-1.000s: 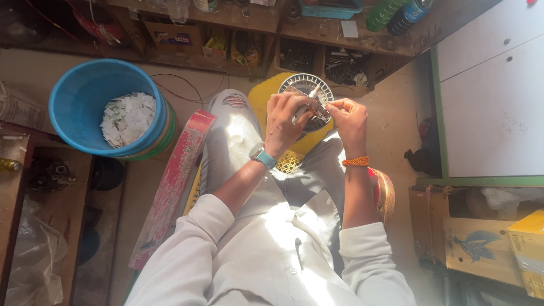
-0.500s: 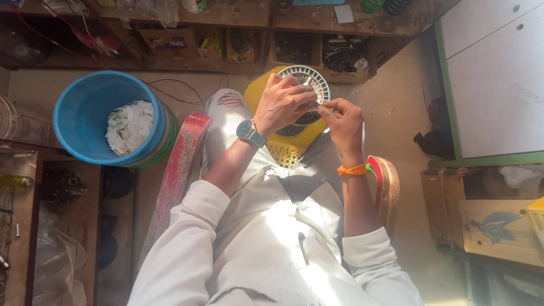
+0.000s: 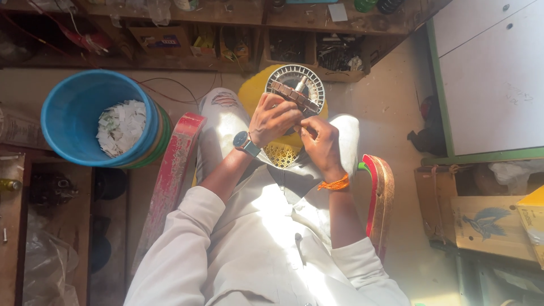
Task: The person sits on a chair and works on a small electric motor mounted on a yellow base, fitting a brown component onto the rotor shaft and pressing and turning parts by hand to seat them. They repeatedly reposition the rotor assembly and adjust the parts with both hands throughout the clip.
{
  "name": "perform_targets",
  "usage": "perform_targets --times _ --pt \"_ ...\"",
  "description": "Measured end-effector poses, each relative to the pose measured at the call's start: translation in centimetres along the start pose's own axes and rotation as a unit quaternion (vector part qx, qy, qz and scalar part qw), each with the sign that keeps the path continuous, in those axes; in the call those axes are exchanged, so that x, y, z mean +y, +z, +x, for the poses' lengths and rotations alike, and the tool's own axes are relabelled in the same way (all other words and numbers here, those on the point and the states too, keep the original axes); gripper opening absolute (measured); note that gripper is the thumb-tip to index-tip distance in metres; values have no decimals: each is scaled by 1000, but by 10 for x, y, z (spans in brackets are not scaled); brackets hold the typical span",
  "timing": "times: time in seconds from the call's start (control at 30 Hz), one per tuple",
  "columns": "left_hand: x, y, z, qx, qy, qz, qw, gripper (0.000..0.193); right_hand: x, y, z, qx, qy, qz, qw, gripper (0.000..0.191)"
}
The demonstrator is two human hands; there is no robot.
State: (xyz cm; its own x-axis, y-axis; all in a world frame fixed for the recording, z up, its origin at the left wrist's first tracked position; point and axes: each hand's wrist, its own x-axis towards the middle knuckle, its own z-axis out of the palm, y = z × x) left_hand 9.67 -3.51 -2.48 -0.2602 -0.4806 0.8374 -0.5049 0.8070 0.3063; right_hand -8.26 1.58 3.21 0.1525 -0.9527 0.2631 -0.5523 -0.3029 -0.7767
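I hold a round metal motor part (image 3: 297, 86) with a slotted ring and a stacked, toothed edge above my lap. It is tilted so its side faces me. My left hand (image 3: 274, 118), with a watch on the wrist, grips its lower left edge. Just below and to the right, my right hand (image 3: 321, 145), with an orange band on the wrist, has its fingertips pinched against the part's underside. What the fingertips hold there is hidden. A yellow round stool or tub (image 3: 255, 93) sits under the part between my knees.
A blue bucket (image 3: 68, 113) holding white scraps stands at the left. Red chair arms (image 3: 173, 170) flank my legs. Cluttered wooden shelves (image 3: 238, 39) run along the top. On the right are a white cabinet with a green frame (image 3: 487, 79) and cardboard boxes (image 3: 487, 221).
The motor part has tilted from face-on to edge-on. My left hand slid from over its face down to its lower edge. My right hand stays beside it.
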Motion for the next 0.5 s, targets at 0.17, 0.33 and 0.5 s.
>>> perform_targets --times 0.17,0.33,0.5 --pt "13 18 3 78 -276 -159 945 14 -11 -20 24 27 -34 -34 998 9" --pt "26 20 9 134 -282 -177 934 11 -10 -24 57 39 -18 -48 998 10" --pt "28 22 11 127 -326 -164 922 10 -3 -22 68 37 -21 -13 999 12"
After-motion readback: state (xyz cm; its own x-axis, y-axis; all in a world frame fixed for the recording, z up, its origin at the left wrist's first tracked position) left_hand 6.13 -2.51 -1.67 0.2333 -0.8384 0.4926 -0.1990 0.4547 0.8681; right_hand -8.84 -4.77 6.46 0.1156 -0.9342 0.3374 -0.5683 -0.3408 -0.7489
